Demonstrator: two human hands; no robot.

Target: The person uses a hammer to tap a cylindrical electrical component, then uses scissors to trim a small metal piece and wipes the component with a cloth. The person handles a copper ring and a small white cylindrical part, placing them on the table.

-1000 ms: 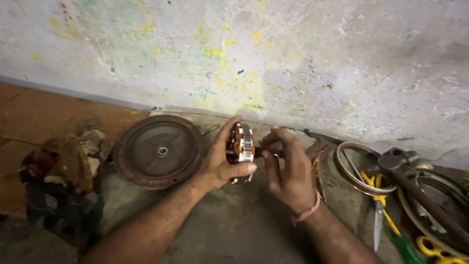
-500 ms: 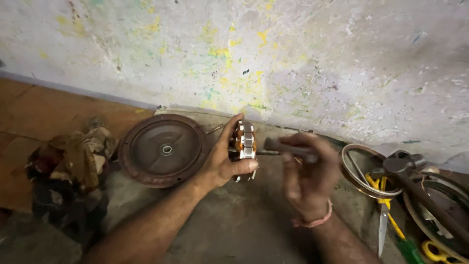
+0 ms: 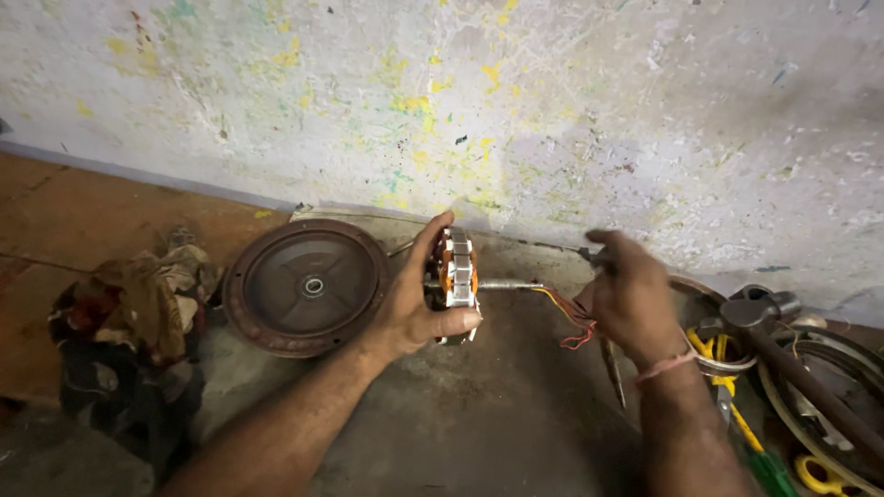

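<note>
- Two hands work low against a paint-flecked wall [image 3: 571,101], above a grey concrete floor [image 3: 479,414].
- Left hand [image 3: 419,308]: curled around a motor stator [image 3: 454,281] with copper-orange windings and a steel lamination stack; thumb below, fingers over the top. The palm hides the stator's far side.
- Shaft [image 3: 509,285]: a thin steel rod that juts from the stator toward the right hand.
- Right hand [image 3: 629,299]: loosely closed, seen from the back and blurred; whether it grips anything cannot be told. A thin dark tool tip shows above its knuckles.
- Wires [image 3: 571,322]: red and yellow leads run from the shaft to the underside of the right hand; their ends are hidden.
- Round motor cover [image 3: 307,287]: rusty brown, flat on the floor, just left of the left hand.
- Rag pile [image 3: 138,313]: dirty cloth at left, its shape hard to make out.
- Hammer [image 3: 792,354]: lies among rings and yellow-handled tools at right, cut off by the frame edge.
</note>
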